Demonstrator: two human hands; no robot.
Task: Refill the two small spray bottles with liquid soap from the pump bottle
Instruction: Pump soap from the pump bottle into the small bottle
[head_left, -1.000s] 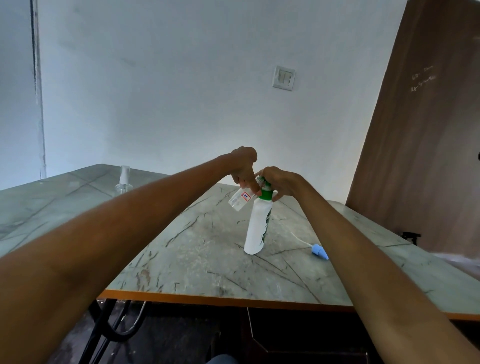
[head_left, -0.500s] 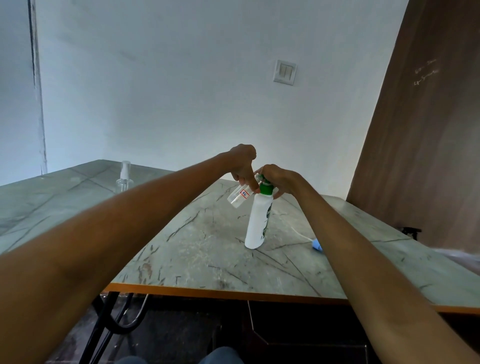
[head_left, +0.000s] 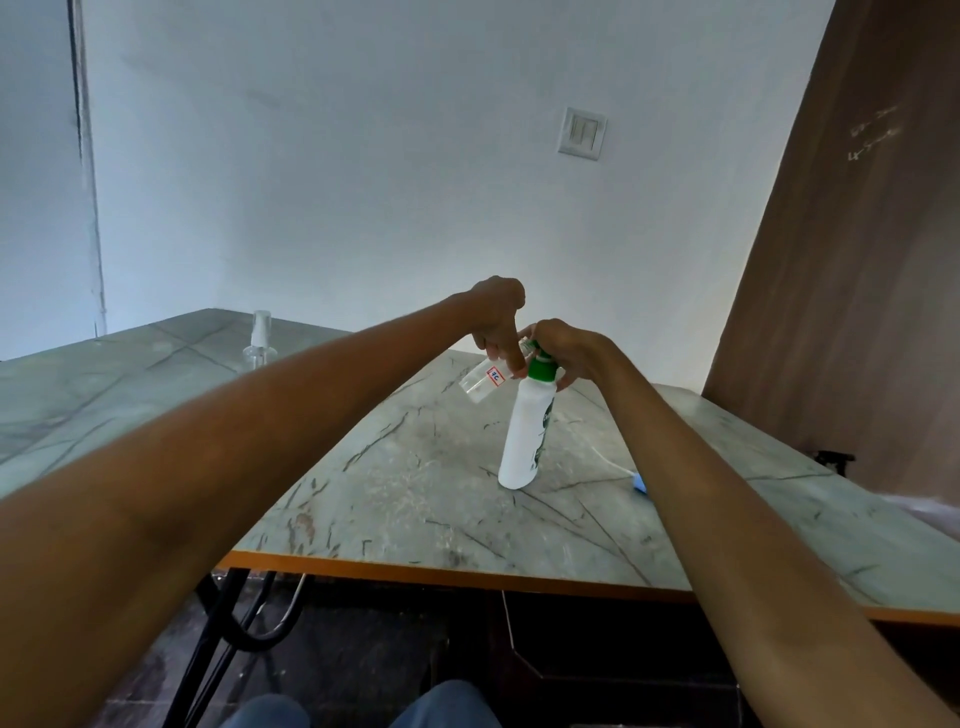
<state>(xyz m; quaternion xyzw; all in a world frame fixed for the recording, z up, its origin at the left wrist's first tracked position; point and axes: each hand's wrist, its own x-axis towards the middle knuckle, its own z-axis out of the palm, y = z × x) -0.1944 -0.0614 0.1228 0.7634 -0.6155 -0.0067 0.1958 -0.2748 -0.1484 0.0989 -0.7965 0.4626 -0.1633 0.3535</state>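
Note:
A white pump bottle (head_left: 524, 426) with a green collar stands on the marble-patterned table (head_left: 415, 499). My right hand (head_left: 566, 351) is curled over its pump head, hiding the nozzle. My left hand (head_left: 496, 317) pinches a small clear spray bottle (head_left: 480, 383) with a red-bordered label, holding it tilted with its mouth against the pump's spout. A second clear spray bottle (head_left: 258, 343) with its sprayer cap on stands upright far back on the left, partly behind my left forearm.
A blue sprayer cap with a white dip tube (head_left: 640, 486) lies on the table to the right of the pump bottle, partly behind my right forearm. An orange table edge (head_left: 467, 574) runs in front. A brown door (head_left: 857, 260) stands at the right.
The view has tilted slightly, so hands and bottles sit a little higher in the picture. The grips on the small bottle and pump head are unchanged.

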